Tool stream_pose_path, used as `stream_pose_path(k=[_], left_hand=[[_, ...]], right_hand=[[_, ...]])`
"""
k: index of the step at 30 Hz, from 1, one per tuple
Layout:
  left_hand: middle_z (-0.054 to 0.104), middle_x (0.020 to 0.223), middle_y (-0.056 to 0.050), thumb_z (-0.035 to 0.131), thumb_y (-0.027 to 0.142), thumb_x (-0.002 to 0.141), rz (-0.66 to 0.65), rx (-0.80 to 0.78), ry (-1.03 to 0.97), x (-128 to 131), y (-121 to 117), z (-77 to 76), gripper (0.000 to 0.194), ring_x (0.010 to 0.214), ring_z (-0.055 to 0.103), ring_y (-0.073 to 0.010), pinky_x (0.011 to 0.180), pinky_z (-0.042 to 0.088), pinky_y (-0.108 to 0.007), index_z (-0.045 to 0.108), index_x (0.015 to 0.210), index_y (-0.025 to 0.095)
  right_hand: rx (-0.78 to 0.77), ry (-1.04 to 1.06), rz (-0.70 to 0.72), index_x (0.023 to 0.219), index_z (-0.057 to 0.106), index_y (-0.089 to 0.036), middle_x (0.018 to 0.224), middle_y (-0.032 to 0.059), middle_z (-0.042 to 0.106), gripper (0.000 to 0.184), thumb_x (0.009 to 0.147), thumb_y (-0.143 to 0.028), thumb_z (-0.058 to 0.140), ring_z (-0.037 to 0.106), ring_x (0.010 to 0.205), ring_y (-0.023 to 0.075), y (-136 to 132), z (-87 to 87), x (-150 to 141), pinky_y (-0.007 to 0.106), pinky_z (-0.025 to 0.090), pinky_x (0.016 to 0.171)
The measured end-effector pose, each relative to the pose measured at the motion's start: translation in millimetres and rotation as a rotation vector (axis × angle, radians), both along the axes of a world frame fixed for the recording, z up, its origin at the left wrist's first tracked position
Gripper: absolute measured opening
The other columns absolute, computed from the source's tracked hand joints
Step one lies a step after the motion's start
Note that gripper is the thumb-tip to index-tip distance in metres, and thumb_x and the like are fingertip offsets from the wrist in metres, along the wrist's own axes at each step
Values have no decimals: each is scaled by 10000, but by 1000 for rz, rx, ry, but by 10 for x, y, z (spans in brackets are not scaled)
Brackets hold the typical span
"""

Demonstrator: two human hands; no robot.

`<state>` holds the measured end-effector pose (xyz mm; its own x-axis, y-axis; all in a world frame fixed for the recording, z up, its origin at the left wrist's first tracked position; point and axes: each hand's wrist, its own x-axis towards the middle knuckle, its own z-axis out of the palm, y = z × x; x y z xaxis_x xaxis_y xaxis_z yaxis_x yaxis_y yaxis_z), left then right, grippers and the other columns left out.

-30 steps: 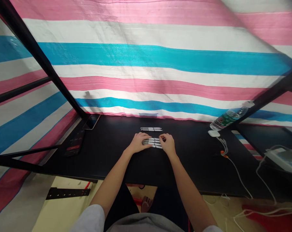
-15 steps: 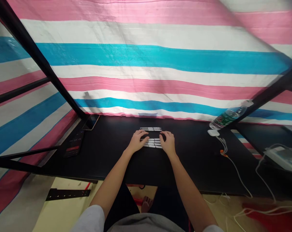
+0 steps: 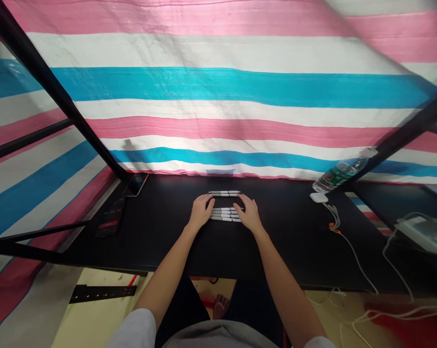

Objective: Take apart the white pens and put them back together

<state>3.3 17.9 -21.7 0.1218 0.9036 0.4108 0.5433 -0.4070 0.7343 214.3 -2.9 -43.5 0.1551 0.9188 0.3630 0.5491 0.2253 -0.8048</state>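
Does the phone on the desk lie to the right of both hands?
No, the phone lies at the far left corner of the black desk, left of both the left hand and the right hand.

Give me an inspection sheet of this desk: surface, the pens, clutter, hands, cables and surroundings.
Surface: black tabletop, flat.
Job's things: about four white pens lie side by side between the hands; two more white pens lie parallel, farther out.
Clutter: smartphone and dark display pad at far left; tilted water bottle and white charger at right.
Hands: left hand and right hand sit at opposite ends of the nearer pens; no firm grasp visible.
Cables: white cable runs from the charger toward the table's near edge.
Surroundings: pink, white and blue striped tarp on black frame poles.
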Motion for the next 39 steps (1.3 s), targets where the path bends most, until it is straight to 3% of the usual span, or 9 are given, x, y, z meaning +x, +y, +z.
stream_pose_path(k=[3, 6, 10, 14, 20, 25, 30, 39], left_hand=[[701, 1107, -102, 607, 259, 832, 20, -16, -71, -11, -6, 25, 249, 1067, 628, -256, 986, 456, -438, 708, 1050, 196], [726, 964, -85, 637, 239, 794, 30, -82, -183, -20, -2, 38, 193, 883, 669, -219, 871, 514, -386, 730, 952, 179], [734, 868, -69, 679, 348, 770, 4, -220, -374, -20, 5, 72, 207, 792, 668, -198, 785, 526, -338, 741, 858, 170], [726, 845, -62, 686, 420, 759, -72, -278, -523, -2, -5, 136, 289, 807, 663, -189, 784, 516, -316, 737, 868, 157], [713, 814, -50, 725, 414, 722, -153, -332, -590, 27, -23, 163, 319, 770, 645, -169, 745, 510, -294, 737, 908, 155], [707, 779, -47, 719, 408, 730, -141, -323, -558, 21, -20, 151, 318, 748, 640, -172, 717, 502, -292, 743, 916, 152], [695, 744, -43, 702, 419, 739, -138, -305, -545, 17, -20, 155, 307, 725, 635, -167, 698, 492, -286, 739, 885, 152], [610, 611, -7, 621, 469, 798, -53, -252, -445, -9, -28, 205, 345, 607, 552, -126, 630, 429, -253, 639, 655, 156]], right_hand=[[65, 179, -21, 1107, 663, -218, 1174, 112, 625, 365, 799, -405, 601, 587, 1080, 255, -20, 89, -7, 458, 415, 1017], [59, 283, -68, 965, 704, -202, 988, 85, 637, 270, 788, -376, 598, 614, 802, 196, -39, 160, -8, 374, 503, 821], [12, 469, -71, 868, 716, -201, 789, 35, 629, 241, 758, -402, 642, 559, 658, 156, -41, 217, -4, 306, 477, 653], [-27, 686, -86, 819, 712, -183, 543, -36, 515, 297, 706, -457, 699, 459, 523, 112, -17, 244, -12, 262, 399, 528], [-78, 850, 1, 785, 673, -192, 522, -51, 515, 324, 697, -502, 703, 371, 387, 66, -27, 282, -35, 236, 260, 384], [-135, 926, 61, 822, 674, -190, 570, -26, 581, 351, 638, -474, 768, 484, 450, 91, -49, 335, -52, 228, 328, 402], [-131, 948, 78, 780, 685, -182, 587, -14, 602, 329, 617, -448, 790, 504, 489, 97, -46, 339, -51, 239, 365, 446], [-86, 812, 162, 828, 695, -187, 673, 2, 647, 263, 707, -416, 738, 557, 579, 118, -23, 222, -26, 289, 475, 623]])
